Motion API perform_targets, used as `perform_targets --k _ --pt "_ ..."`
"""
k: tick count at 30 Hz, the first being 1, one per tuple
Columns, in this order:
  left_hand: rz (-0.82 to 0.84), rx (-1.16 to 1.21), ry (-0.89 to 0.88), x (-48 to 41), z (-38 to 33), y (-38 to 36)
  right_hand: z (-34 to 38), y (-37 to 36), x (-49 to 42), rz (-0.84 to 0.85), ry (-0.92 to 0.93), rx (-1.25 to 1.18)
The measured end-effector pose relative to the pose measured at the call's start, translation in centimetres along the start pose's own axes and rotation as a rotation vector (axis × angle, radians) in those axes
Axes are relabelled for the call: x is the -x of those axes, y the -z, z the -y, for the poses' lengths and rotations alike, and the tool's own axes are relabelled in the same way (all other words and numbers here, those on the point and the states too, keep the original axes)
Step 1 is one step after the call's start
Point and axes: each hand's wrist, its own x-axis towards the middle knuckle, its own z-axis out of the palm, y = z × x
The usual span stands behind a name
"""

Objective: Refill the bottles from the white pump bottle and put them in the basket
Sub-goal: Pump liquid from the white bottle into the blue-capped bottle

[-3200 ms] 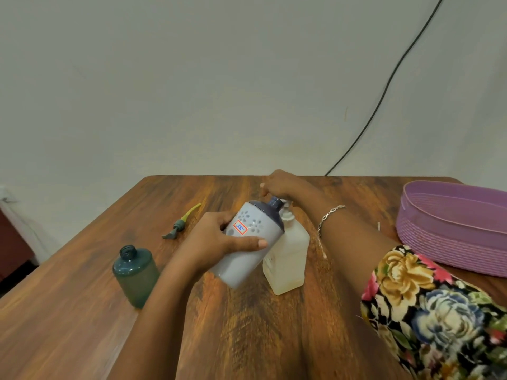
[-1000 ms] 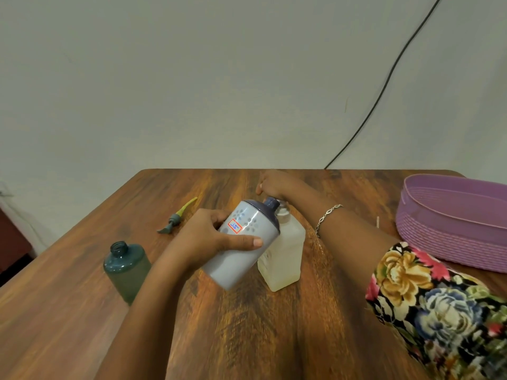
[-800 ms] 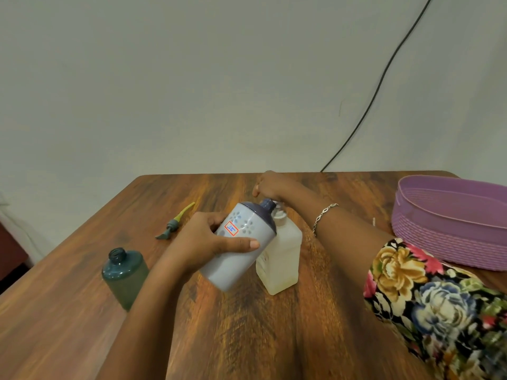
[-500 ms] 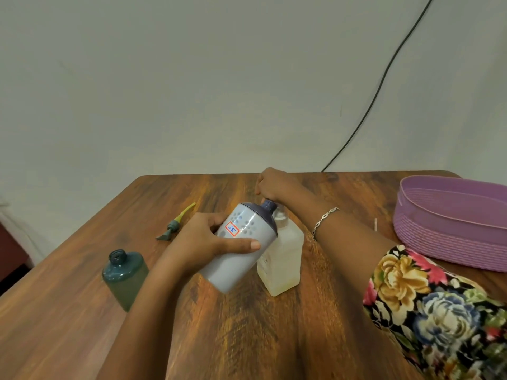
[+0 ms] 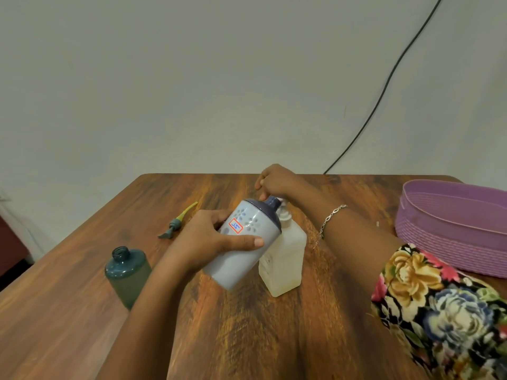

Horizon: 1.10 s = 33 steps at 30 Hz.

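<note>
My left hand [image 5: 216, 242] grips a grey bottle [image 5: 241, 259] with a dark top, tilted so its neck leans against the pump of the white pump bottle [image 5: 285, 259]. That pump bottle stands mid-table, and my right hand [image 5: 277, 181] rests on its pump head, which is mostly hidden. An uncapped teal bottle [image 5: 127, 275] stands upright at the left. A purple basket [image 5: 450, 223] sits at the right edge with nothing visible inside it.
A loose teal pump with a yellow tube [image 5: 177, 222] lies on the wooden table [image 5: 260, 325] behind the teal bottle. A black cable [image 5: 384, 86] runs down the wall behind. My floral sleeve [image 5: 444, 305] fills the lower right.
My right hand has lifted and lowered slightly on the pump head. The grey bottle stays tilted against the pump in my left hand. The camera view shifts a little.
</note>
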Motion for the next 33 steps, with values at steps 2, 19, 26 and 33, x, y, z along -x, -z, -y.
perform_targets --k 2,19,26,33 --pt "0.017 -0.009 -0.002 0.1 0.2 -0.1 -0.3 -0.3 0.0 0.030 -0.017 0.049" --pt "-0.031 0.022 0.024 0.1 0.2 0.1 0.2 -0.1 -0.1 -0.012 0.054 -0.003" --pt "-0.005 0.073 0.057 -0.1 0.5 -0.3 -0.2 -1.5 -0.8 0.005 -0.006 0.121" --pt "0.055 0.088 0.030 -0.1 0.8 -0.4 -0.9 -0.5 0.4 0.028 0.017 -0.162"
